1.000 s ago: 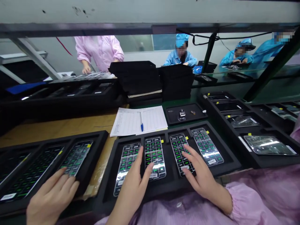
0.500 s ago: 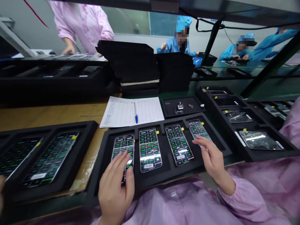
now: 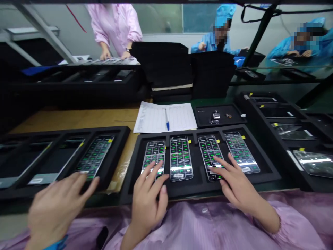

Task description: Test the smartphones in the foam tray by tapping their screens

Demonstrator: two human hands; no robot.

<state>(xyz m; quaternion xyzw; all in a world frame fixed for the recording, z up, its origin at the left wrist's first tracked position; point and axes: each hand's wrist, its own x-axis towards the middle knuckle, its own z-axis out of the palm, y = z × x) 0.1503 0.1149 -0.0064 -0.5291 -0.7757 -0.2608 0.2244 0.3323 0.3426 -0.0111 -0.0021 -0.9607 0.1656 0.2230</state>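
A black foam tray (image 3: 265, 166) in front of me holds several phones lit with green test grids. My left hand (image 3: 148, 201) lies flat with fingers spread, its tips on the lower end of the leftmost phone (image 3: 153, 154). My right hand (image 3: 235, 185) is also spread open, fingers touching the bottom of the third phone (image 3: 208, 152) and reaching towards the fourth phone (image 3: 240, 151). The second phone (image 3: 180, 158) lies untouched between them. Both hands hold nothing. Pink sleeves cover my wrists.
Another person's hand (image 3: 57, 208) with a blue cuff rests on the left tray (image 3: 119, 139) by a lit phone (image 3: 96, 156). Behind lie a paper form (image 3: 156, 118) with a pen (image 3: 167, 123), a small parts tray (image 3: 203, 119) and stacked black trays (image 3: 169, 69). More phone trays (image 3: 281, 139) run along the right. People work at the far benches.
My right hand has shifted left from the fourth phone to the third. My left hand stays on the leftmost phone. The blue-cuffed hand has come back into view at the left tray.
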